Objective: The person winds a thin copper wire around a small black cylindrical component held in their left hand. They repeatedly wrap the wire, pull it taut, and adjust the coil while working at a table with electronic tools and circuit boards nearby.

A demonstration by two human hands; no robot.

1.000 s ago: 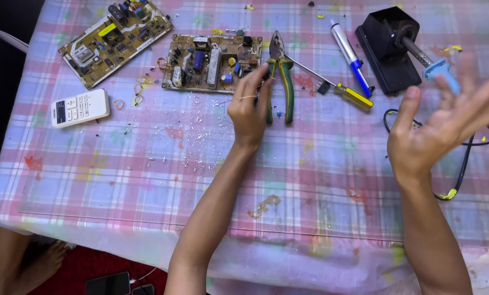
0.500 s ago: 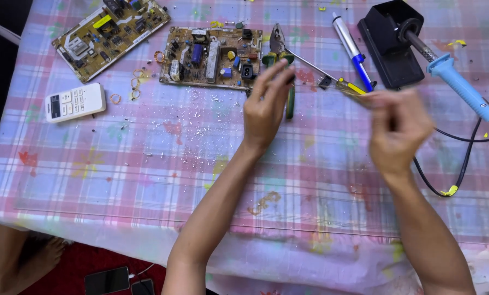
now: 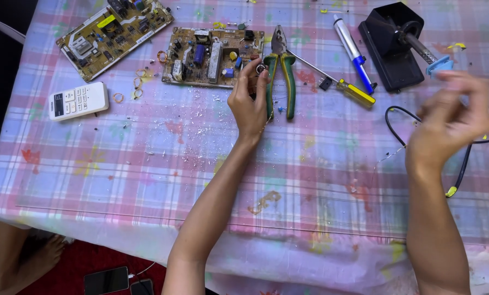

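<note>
The right hand (image 3: pixel 452 123) is smeared by motion blur, so its fingers and whatever they may hold cannot be made out. Just beyond it, the soldering iron (image 3: pixel 427 57) dissolves into the same blur at its blue handle. The left hand (image 3: pixel 250 101) pinches something too small to identify and covers part of the pliers' (image 3: pixel 281 71) near handle. Far to its left, a second circuit board (image 3: pixel 113 30) is cropped by the top edge.

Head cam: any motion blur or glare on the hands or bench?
Head view: right hand is smeared by motion blur, fingers indistinct; left hand is sharp beside the green-handled pliers. Light is soft and even, shadows faint. No strong glare; the circuit board reads clearly.
</note>
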